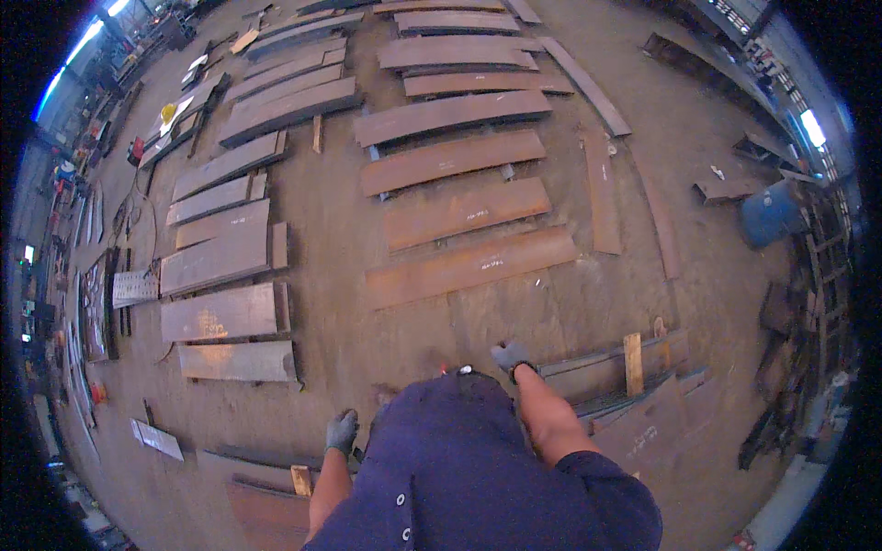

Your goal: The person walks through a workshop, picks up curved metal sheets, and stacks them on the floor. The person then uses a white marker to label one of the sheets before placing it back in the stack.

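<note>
My left hand [342, 432], in a grey work glove, hangs low at my left side. Its fingers are small and blurred, and I cannot make out whether they hold anything. Out ahead on my right, my right hand [509, 356] wears a matching glove. Its fingers look loosely spread, with nothing visible in them. Beside that hand lies a stack of dark steel plates [588, 375] with a wooden block [634, 365] across it. Nearest my left hand are more plates [266, 505] with a short wooden block [301, 480] on them.
Ahead, long rusty steel plates [473, 266] lie in a column on the floor [331, 275]. Left of them is a second column of grey and brown plates [220, 312]. A blue drum [774, 216] stands at the right, near a dark metal rack [831, 266].
</note>
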A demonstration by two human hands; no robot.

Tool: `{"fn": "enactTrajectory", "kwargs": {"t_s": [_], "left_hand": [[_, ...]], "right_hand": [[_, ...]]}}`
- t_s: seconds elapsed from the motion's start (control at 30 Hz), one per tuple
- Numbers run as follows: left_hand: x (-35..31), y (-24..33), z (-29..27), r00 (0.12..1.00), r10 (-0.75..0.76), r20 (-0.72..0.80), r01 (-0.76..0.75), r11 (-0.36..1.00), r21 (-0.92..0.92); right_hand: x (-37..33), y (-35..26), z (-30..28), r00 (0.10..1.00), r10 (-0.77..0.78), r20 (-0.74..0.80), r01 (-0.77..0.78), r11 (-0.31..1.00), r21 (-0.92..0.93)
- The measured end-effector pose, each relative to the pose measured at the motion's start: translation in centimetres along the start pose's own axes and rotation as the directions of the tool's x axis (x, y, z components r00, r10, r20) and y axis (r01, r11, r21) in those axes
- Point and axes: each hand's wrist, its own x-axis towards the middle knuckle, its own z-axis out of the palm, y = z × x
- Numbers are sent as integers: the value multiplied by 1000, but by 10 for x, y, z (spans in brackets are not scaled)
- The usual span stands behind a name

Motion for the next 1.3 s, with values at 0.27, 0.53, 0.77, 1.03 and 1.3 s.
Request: {"fn": "enactTrajectory", "kwargs": {"t_s": [0.27,0.53,0.77,1.03,1.3], "left_hand": [[-25,11,6,996,-49,-73,46,998,-30],[-34,3,7,993,-81,-80,78,996,-40],[-19,-8,6,999,-11,-37,10,999,-46],[-28,-3,7,995,-67,-75,65,997,-34],[-33,0,1,992,-116,-39,117,993,13]], "right_hand": [[-16,-8,-16,998,22,58,-29,993,115],[-6,2,-14,995,-2,100,-8,995,96],[-2,1,-15,999,-53,-11,54,997,57],[-11,-8,-28,997,-70,30,67,994,91],[-4,-5,-22,998,-18,63,15,999,44]]}}
